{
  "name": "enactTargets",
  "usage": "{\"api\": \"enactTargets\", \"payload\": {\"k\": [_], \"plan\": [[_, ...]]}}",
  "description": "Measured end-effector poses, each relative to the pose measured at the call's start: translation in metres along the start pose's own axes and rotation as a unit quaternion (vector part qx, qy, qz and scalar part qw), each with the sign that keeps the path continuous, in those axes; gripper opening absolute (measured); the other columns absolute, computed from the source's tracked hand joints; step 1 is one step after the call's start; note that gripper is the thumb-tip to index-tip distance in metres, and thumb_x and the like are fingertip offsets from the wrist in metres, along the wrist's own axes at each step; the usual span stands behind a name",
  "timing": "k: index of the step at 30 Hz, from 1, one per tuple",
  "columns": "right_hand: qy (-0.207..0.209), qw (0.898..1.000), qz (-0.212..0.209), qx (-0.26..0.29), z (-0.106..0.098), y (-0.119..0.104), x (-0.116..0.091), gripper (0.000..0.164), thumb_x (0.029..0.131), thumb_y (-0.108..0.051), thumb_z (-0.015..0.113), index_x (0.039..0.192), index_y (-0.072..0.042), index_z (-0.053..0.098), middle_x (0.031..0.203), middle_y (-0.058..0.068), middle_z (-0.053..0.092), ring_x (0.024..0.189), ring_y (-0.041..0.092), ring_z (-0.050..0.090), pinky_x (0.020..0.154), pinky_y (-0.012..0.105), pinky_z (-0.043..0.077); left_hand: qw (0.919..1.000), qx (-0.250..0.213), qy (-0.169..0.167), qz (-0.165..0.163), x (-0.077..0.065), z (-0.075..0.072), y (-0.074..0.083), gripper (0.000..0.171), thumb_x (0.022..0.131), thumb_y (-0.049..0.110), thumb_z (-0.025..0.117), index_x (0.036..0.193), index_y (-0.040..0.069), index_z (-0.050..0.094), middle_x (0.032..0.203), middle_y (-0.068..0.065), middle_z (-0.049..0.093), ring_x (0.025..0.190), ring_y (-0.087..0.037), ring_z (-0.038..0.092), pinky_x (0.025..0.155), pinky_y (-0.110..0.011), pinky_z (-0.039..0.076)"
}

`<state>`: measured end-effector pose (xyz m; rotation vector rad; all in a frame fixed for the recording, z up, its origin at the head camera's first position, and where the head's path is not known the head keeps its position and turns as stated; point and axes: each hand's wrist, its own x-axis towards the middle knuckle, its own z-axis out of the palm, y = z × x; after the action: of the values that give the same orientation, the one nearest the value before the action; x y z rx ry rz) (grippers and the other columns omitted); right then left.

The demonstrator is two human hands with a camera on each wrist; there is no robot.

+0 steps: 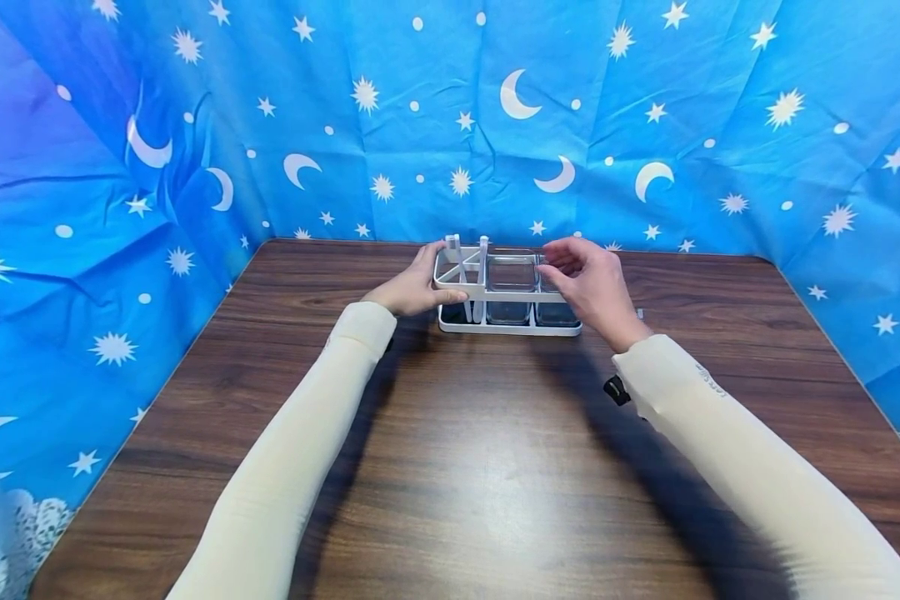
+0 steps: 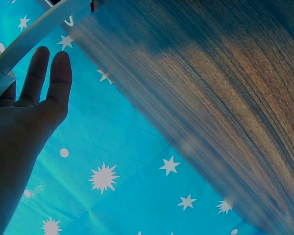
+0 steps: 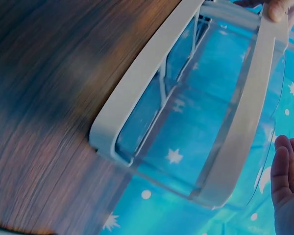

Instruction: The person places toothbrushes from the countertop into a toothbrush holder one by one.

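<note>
A white two-tier toothbrush rack (image 1: 521, 330) stands upright near the back of the table. Two slim white toothbrushes (image 1: 483, 271) lean in its left compartment, and clear cups (image 1: 513, 273) fill the middle and right ones. My left hand (image 1: 412, 287) grips the rack's left end, thumb across the upper front rail. In the left wrist view, two of its fingers (image 2: 59, 81) stretch beyond the white rail (image 2: 34, 34). My right hand (image 1: 592, 283) hovers at the right end with bent, loose fingers. The right wrist view shows its fingers (image 3: 283, 169) apart from the rack (image 3: 240, 127).
The dark wood tabletop (image 1: 457, 500) extends in front of the rack. A blue cloth (image 1: 420, 142) with stars and moons hangs along the back and sides. A small greyish piece (image 1: 640, 313), too small to identify, shows beside the right wrist. White lacy fabric (image 1: 41, 521) lies at lower left.
</note>
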<state>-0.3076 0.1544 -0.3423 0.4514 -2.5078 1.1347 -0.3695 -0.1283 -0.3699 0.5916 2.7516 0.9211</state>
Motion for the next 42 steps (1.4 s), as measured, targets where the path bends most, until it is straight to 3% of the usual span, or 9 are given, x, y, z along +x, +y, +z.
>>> {"api": "enactTargets", "payload": {"k": [22,42], "plan": [[0.037,0.998,0.034,-0.044,-0.031,0.036,-0.013,0.028,0.090,-0.018,0.066,0.116,-0.007,0.063,0.105,0.006,0.063,0.090,0.020,0.057,0.083,0.039,0.048,1.0000,0.003,0.001,-0.004,-0.001,0.000,0.001,0.101,0.079,0.058,0.066,0.150,0.019,0.005,0.150,-0.009,0.014,0.127,-0.027,0.034,0.106,-0.048,0.027],[0.030,0.995,0.064,-0.069,-0.052,0.062,-0.031,0.029,0.091,-0.019,0.064,0.119,-0.008,0.060,0.107,0.009,0.062,0.092,0.022,0.056,0.084,0.042,0.048,1.0000,0.005,0.003,-0.007,0.001,0.002,0.000,0.101,0.079,0.059,0.066,0.150,0.021,0.004,0.151,-0.009,0.012,0.128,-0.028,0.033,0.105,-0.048,0.027]]}}
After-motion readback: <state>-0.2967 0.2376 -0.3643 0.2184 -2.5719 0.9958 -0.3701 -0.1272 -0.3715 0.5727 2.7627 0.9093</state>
